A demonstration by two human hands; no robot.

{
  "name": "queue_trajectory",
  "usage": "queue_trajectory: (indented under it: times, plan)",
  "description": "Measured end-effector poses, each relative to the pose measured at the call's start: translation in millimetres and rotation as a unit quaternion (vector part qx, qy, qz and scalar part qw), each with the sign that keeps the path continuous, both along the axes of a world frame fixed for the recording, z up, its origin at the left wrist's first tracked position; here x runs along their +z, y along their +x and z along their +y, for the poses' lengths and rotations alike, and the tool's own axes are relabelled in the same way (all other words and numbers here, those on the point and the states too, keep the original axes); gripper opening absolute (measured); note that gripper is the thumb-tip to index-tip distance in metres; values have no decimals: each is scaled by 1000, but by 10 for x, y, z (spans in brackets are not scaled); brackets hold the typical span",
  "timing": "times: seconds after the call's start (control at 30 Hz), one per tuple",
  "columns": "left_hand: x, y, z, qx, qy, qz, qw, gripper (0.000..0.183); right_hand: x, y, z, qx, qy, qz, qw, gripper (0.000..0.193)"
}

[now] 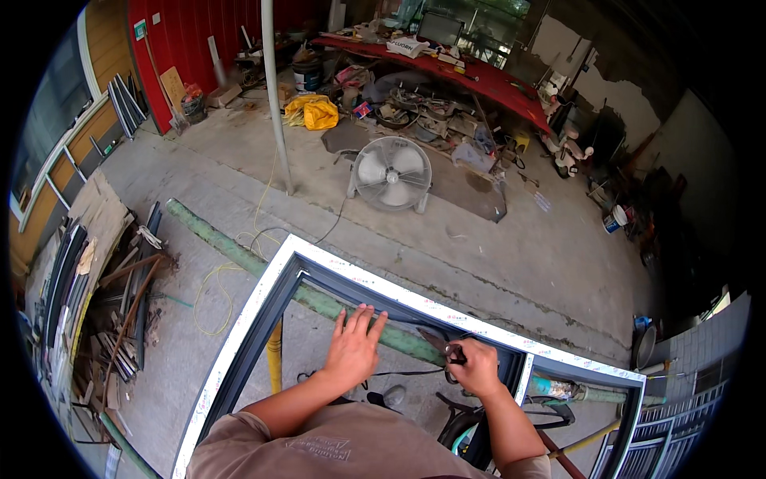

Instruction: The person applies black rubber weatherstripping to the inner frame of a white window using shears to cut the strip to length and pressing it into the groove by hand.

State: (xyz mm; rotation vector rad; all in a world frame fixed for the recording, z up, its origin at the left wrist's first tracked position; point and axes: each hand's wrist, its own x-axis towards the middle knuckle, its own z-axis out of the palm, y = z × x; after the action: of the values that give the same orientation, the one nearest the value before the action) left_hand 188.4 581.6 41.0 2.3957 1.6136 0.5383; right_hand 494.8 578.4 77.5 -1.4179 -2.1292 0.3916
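A large dark grey window frame [399, 294], its outer face covered with printed white film, lies in front of me across a green pole [215, 231]. My left hand [353, 349] reaches over the opening with fingers stretched out, the fingertips near the frame's far inner edge. Closed round the dark handles of a pair of scissors [433, 340], my right hand [476, 367] is farther right along that same edge. The blades point up and left, close to the inner groove. A thin black strip [403, 373] hangs below, between my hands; its ends are hard to make out.
Ahead on the concrete stands a round floor fan [392, 174], beside a thin upright post [277, 104]. Behind are a cluttered red table [511, 102] and a yellow bag [321, 112]. Scrap profiles [68, 271] pile up at left. Metal grating [686, 423] lies at right.
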Motion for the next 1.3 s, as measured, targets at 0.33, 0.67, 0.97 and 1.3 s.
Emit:
queue_trajectory:
  times: [0.33,0.67,0.97,1.3]
  plan:
    - [-24,29,69,5,33,22,999,69,44,16,-12,0,-1,-5,1000,30]
    - [66,211,7,-21,25,-5,999,71,111,-21,9,4,16,5,1000,33]
    - [39,196,50,-11,36,-3,999,69,109,35,7,-69,54,2,996,31]
    - [55,230,21,1,22,4,1000,70,103,90,21,-61,52,-2,997,32]
